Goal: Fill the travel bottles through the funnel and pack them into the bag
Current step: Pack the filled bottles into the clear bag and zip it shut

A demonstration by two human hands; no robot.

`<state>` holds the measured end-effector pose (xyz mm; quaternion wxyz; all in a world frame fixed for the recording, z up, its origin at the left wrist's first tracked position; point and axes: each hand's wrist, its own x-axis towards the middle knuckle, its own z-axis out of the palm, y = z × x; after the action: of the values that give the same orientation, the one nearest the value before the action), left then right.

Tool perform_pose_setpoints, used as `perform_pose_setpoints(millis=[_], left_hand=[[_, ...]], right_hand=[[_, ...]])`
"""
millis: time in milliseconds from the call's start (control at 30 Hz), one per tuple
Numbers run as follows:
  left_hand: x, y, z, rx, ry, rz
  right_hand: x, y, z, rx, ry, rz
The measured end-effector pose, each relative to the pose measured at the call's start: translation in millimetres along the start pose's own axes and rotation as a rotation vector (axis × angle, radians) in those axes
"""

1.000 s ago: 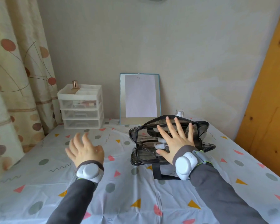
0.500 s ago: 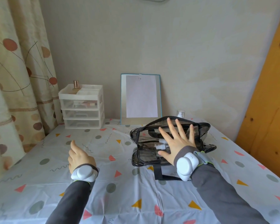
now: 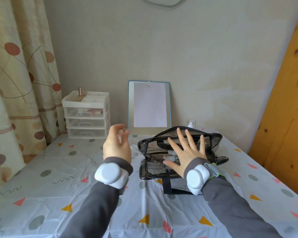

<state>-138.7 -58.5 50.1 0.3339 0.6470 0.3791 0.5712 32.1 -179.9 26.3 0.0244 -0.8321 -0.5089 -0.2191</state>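
You are risking a leak: your right hand (image 3: 184, 152) is pressing flat on the clear toiletry bag (image 3: 212, 145) sitting on the tablecloth (image 3: 58, 169), and that weight could be squeezing the travel bottles (image 3: 170, 158) lying inside. Its fingers are spreading wide, gripping nothing. Your left hand (image 3: 116, 146) is hovering just beside the bag, fingers loosely curled, blurred, apparently empty.

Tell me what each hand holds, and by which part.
Right hand holds nothing: its straight fingers press flat on the side of the clear bag. Left hand is blurred: cannot tell.
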Motion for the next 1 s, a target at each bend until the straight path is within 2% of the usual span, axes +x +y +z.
perform_pose_setpoints(millis=[67, 200, 333, 500, 667, 700, 800, 867, 933, 1000], left_hand=[[-3.9, 15.7, 9.9, -0.111, -0.065, -0.004], [-14.3, 24.4, 33.2, -0.213, -0.250, -0.138], [-24.1, 18.5, 48.2, -0.225, -0.272, -0.165], [-31.8, 17.6, 61.1, -0.244, -0.298, -0.197], [-39.5, 20.3, 63.3, -0.302, -0.367, -0.199], [-39.3, 17.9, 60.7, -0.214, -0.376, -0.137], [-38.4, 2.6, 46.9, 0.289, -0.369, 0.121], [-39.7, -6.3, 39.2, 0.523, -0.461, 0.182], [-40.9, -12.3, 35.9, 0.660, -0.624, 0.189], [-40.9, -18.6, 34.7, 0.634, -0.766, 0.161]], right_hand=[[0.4, -0.7, 0.0, 0.019, 0.016, 0.014], [-0.7, 2.2, 0.4, 0.045, -0.001, -0.007], [-6.0, 5.9, -0.2, 0.040, -0.061, -0.079], [-10.5, -0.3, 0.1, 0.180, 0.013, -0.116], [-5.4, 2.0, 5.1, 0.199, 0.052, -0.066], [-4.7, 3.8, 4.7, 0.207, 0.059, -0.053], [-0.7, 14.6, 2.2, 0.201, 0.067, -0.007], [4.6, 25.1, -3.5, 0.220, 0.064, 0.015], [8.0, 33.3, -8.2, 0.251, 0.086, 0.022], [8.2, 35.9, -10.8, 0.239, 0.101, 0.015]])
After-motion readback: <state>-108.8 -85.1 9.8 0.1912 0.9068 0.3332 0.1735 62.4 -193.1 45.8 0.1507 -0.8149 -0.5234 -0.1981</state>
